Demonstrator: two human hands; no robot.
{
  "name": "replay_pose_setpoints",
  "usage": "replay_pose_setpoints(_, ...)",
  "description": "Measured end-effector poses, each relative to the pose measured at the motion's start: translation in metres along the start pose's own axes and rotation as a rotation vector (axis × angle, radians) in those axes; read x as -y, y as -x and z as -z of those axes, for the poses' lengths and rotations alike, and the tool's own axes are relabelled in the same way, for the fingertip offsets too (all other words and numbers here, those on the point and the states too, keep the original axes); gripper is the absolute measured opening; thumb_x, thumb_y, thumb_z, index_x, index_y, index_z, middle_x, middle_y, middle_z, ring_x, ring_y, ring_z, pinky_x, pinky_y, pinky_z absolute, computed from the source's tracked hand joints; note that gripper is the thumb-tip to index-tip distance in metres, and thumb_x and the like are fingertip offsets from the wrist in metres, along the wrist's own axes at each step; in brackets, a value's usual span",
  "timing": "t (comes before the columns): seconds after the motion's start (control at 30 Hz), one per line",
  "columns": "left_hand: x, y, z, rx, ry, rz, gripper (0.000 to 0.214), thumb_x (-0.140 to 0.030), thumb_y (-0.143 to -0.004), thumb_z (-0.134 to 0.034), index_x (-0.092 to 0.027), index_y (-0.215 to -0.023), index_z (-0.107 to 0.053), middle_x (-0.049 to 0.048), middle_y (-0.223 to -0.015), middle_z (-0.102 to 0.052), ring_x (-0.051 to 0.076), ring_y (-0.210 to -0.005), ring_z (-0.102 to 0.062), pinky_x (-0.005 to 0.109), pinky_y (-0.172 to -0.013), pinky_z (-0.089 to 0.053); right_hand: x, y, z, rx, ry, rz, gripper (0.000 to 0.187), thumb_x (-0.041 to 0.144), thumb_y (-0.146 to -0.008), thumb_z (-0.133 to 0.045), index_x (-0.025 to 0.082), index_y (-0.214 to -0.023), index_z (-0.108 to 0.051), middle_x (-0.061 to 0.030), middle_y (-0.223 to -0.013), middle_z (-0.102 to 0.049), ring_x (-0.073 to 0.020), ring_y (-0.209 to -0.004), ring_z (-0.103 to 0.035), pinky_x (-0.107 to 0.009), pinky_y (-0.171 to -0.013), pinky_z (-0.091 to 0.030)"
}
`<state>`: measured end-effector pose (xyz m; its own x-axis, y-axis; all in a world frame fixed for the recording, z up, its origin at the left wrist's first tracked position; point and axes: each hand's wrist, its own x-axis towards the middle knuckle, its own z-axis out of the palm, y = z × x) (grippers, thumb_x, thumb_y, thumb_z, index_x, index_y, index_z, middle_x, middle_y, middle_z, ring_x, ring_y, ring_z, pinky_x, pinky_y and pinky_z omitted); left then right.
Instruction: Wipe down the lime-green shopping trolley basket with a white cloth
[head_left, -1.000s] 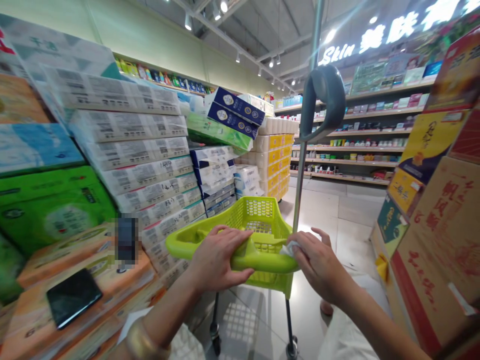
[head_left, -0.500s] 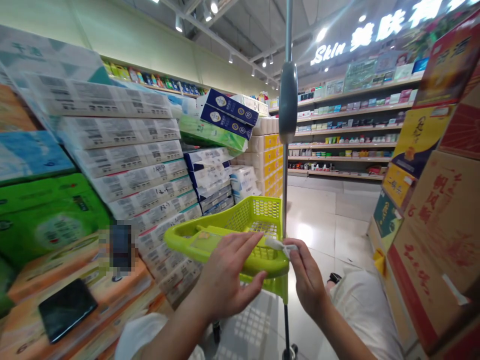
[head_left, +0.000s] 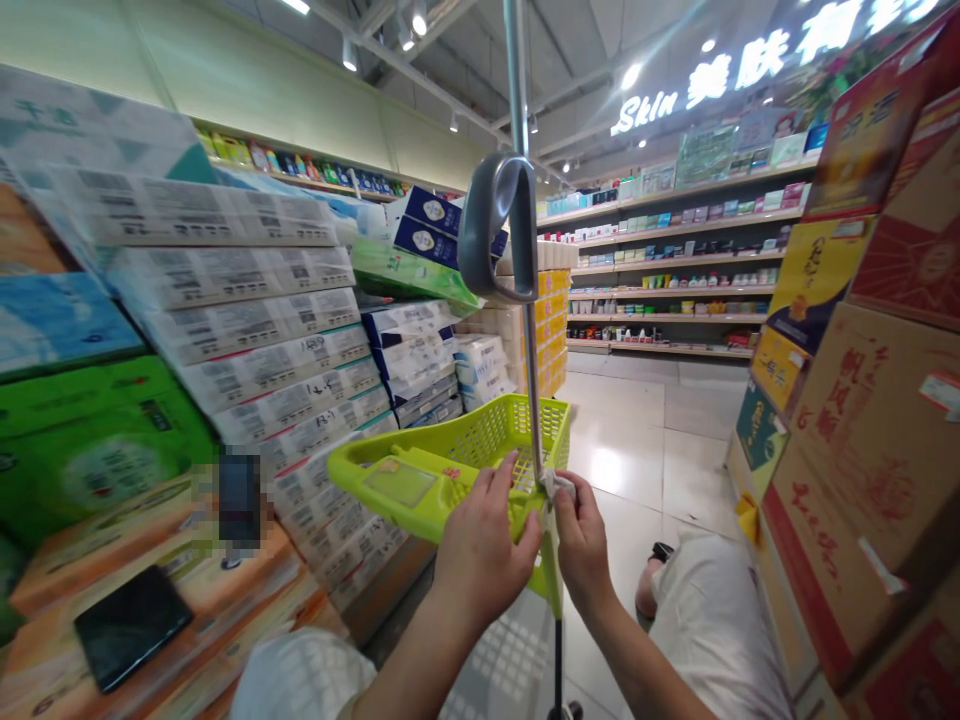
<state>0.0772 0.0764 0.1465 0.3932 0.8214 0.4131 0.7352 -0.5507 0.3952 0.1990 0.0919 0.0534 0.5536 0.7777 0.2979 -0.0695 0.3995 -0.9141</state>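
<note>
A lime-green wheeled shopping basket [head_left: 420, 440] stands in front of me, with a metal pole [head_left: 533, 370] rising at its near right corner. A grey loop handle [head_left: 499, 225] is on the pole. My left hand [head_left: 487, 545] lies on the basket's near rim, thumb and fingers on either side of the corner. My right hand [head_left: 585, 540] pinches a crumpled white wipe [head_left: 559, 485], pressed against the pole's foot at that corner. Whether it is tissue or cloth I cannot tell.
Stacked packs of paper [head_left: 292, 330] rise on the left. A black phone [head_left: 133, 625] lies on orange packs [head_left: 247, 590]. Cartons [head_left: 870, 450] line the right side. Shelves of small goods [head_left: 675, 255] stand at the back, beyond the tiled floor [head_left: 622, 450].
The basket and pole have turned, so the grey handle now shows its loop and sits further left. My right hand has moved left with the wipe, onto the pole's foot; my left hand has closed on the rim.
</note>
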Motion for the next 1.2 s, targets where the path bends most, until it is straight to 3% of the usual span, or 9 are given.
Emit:
replay_pose_setpoints(0.17,0.003,0.005,0.004,-0.027,-0.030,-0.015,0.058,-0.026,-0.083,-0.050,-0.020,-0.139,-0.037,0.0106,-0.113,-0.061,0.025,-0.100,-0.063,0.038,-0.083,-0.051,0.027,-0.016,-0.019,0.175,-0.138,0.052,0.038,0.050,-0.088,-0.050,0.020,-0.112,-0.056,-0.0045,-0.103,-0.063,-0.0183,-0.095,-0.059,-0.031,-0.087,-0.046)
replay_pose_setpoints(0.37,0.013,0.012,0.008,-0.066,-0.031,-0.062,0.056,-0.026,-0.082,-0.051,-0.019,-0.136,-0.041,0.0101,-0.109,-0.064,0.025,-0.095,-0.063,0.039,-0.081,-0.051,0.034,-0.011,-0.020,0.289,-0.189,-0.014,0.031,0.044,-0.087,-0.051,0.021,-0.107,-0.056,-0.0026,-0.095,-0.062,-0.0174,-0.090,-0.057,-0.029,-0.085,-0.046)
replay_pose_setpoints(0.5,0.018,0.014,0.013,-0.049,-0.020,-0.026,0.058,-0.026,-0.082,-0.050,-0.020,-0.138,-0.039,0.0098,-0.114,-0.063,0.022,-0.084,-0.065,0.042,-0.084,-0.050,0.069,-0.023,-0.030,0.411,-0.413,-0.103,0.036,0.032,-0.078,-0.050,0.022,-0.113,-0.053,-0.0022,-0.094,-0.062,-0.0169,-0.082,-0.059,-0.029,-0.077,-0.048)
replay_pose_setpoints(0.63,0.021,0.017,0.020,0.000,0.042,0.009,0.058,-0.029,-0.084,-0.048,-0.021,-0.140,-0.036,0.0087,-0.115,-0.061,0.017,-0.068,-0.062,0.041,-0.078,-0.052,0.095,-0.033,-0.036,0.536,-0.481,-0.029,0.049,0.024,-0.072,-0.049,0.024,-0.121,-0.051,-0.0014,-0.104,-0.062,-0.0162,-0.091,-0.058,-0.027,-0.082,-0.047)
replay_pose_setpoints(0.83,0.027,0.022,0.026,-0.054,0.170,0.015,0.053,-0.023,-0.085,-0.044,-0.021,-0.138,-0.038,0.0088,-0.115,-0.059,0.015,-0.071,-0.061,0.037,-0.074,-0.054,0.082,-0.031,-0.032,0.597,-0.293,0.002,0.042,0.026,-0.077,-0.056,0.023,-0.119,-0.053,-0.0007,-0.104,-0.062,-0.0163,-0.095,-0.057,-0.027,-0.084,-0.046)
replay_pose_setpoints(1.0,0.028,0.021,0.036,-0.119,0.299,-0.039,0.052,-0.025,-0.086,-0.046,-0.021,-0.138,-0.038,0.0090,-0.114,-0.060,0.016,-0.082,-0.062,0.040,-0.084,-0.053,0.126,-0.046,-0.048,0.625,-0.358,0.069,0.047,0.027,-0.074,-0.056,0.025,-0.121,-0.052,0.0008,-0.091,-0.062,-0.0172,-0.089,-0.059,-0.029,-0.081,-0.048)
replay_pose_setpoints(1.1,0.026,0.020,0.044,-0.181,0.388,-0.051,0.052,-0.022,-0.085,-0.047,-0.024,-0.137,-0.040,0.0085,-0.116,-0.059,0.018,-0.094,-0.061,0.040,-0.087,-0.052,0.140,-0.050,-0.052,0.662,-0.402,0.035,0.036,0.025,-0.071,-0.051,0.024,-0.106,-0.058,0.0001,-0.084,-0.063,-0.0182,-0.087,-0.061,-0.031,-0.079,-0.050)
replay_pose_setpoints(1.2,0.023,0.019,0.050,-0.194,0.454,-0.036,0.051,-0.019,-0.085,-0.044,-0.025,-0.136,-0.040,0.0083,-0.118,-0.058,0.018,-0.098,-0.061,0.039,-0.087,-0.052,0.138,-0.050,-0.050,0.768,-0.420,-0.095,0.023,0.026,-0.068,-0.045,0.022,-0.086,-0.058,-0.0026,-0.079,-0.064,-0.0197,-0.083,-0.062,-0.033,-0.075,-0.051)
